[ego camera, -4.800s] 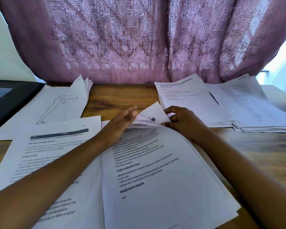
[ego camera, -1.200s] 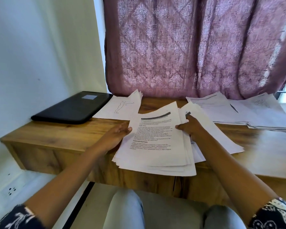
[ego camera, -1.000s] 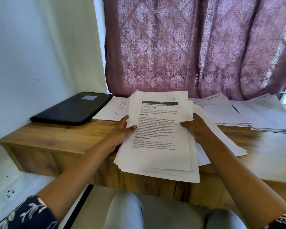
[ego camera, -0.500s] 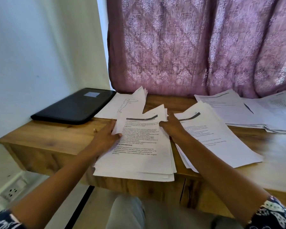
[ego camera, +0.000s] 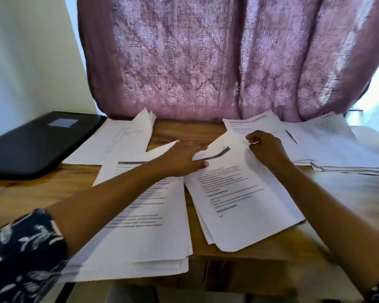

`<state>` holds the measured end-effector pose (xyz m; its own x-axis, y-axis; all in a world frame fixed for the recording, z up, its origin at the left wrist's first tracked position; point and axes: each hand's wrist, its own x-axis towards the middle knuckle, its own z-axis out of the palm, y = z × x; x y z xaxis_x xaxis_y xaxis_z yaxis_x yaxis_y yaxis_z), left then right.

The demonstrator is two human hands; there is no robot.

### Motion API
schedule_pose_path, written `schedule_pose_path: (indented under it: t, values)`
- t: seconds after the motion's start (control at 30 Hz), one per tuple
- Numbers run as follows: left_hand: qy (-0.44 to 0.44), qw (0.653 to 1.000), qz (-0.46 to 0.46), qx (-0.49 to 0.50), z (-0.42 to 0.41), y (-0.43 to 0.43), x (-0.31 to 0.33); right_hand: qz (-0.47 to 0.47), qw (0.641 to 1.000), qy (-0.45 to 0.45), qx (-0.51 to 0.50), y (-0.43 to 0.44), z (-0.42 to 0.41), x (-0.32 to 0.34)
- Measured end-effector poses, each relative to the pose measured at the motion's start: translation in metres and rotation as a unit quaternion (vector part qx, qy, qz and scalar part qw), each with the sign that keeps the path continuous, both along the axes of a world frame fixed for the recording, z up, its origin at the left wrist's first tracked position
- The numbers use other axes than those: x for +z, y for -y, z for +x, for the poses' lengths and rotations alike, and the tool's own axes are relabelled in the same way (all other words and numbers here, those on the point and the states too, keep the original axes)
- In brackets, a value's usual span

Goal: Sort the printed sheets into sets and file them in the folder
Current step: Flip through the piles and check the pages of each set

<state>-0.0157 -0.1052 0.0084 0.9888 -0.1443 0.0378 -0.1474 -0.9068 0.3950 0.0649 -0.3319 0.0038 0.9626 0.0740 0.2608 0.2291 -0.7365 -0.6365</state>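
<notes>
Two stacks of printed sheets lie side by side at the desk's front. The left stack (ego camera: 140, 217) overhangs the front edge, with my left forearm across it. My left hand (ego camera: 182, 159) reaches over to the right stack (ego camera: 243, 193) and pinches the lifted top-left corner of its top sheet. Fingers curled, my right hand (ego camera: 266, 148) pinches that sheet's upper right edge. At the far left lies the closed black folder (ego camera: 37, 141).
A stack with a figure drawing (ego camera: 123, 138) lies beside the folder. More sheets are spread at the back right (ego camera: 337, 147), with another stack (ego camera: 258, 124) behind my right hand. A mauve curtain (ego camera: 206, 62) hangs behind the wooden desk (ego camera: 348, 193).
My left hand left the left stack and crossed to the right stack's top corner. My right hand moved right to that stack's upper edge. The view moved closer.
</notes>
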Motion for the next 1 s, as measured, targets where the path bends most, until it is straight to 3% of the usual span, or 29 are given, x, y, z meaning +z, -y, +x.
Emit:
schedule_pose_path:
  t: [0.17, 0.37, 0.5, 0.63, 0.8, 0.9, 1.0]
  values:
    - [-0.036, 0.993, 0.097, -0.048, 0.05, 0.029, -0.026, 0.031, 0.997, -0.053, 0.044, 0.013, 0.022, -0.015]
    - [-0.048, 0.989, 0.115, -0.082, 0.062, 0.041, -0.051, 0.055, 0.994, -0.058, 0.07, 0.023, 0.034, -0.032]
    - [-0.032, 0.988, 0.112, -0.104, 0.063, 0.042, -0.055, 0.017, 0.994, -0.058, 0.092, 0.023, 0.038, -0.037]
    - [-0.033, 0.989, 0.112, -0.089, 0.063, 0.043, -0.056, -0.083, 0.992, 0.02, 0.095, 0.022, 0.043, -0.042]
    - [-0.041, 0.99, 0.106, -0.089, 0.066, 0.044, -0.057, -0.249, 0.952, 0.021, 0.179, 0.019, 0.046, -0.045]
    - [-0.042, 0.989, 0.11, -0.086, 0.067, 0.043, -0.057, -0.256, 0.945, -0.046, 0.2, 0.018, 0.049, -0.048]
    - [-0.038, 0.99, 0.105, -0.083, 0.068, 0.044, -0.057, -0.217, 0.952, -0.048, 0.212, 0.017, 0.048, -0.045]
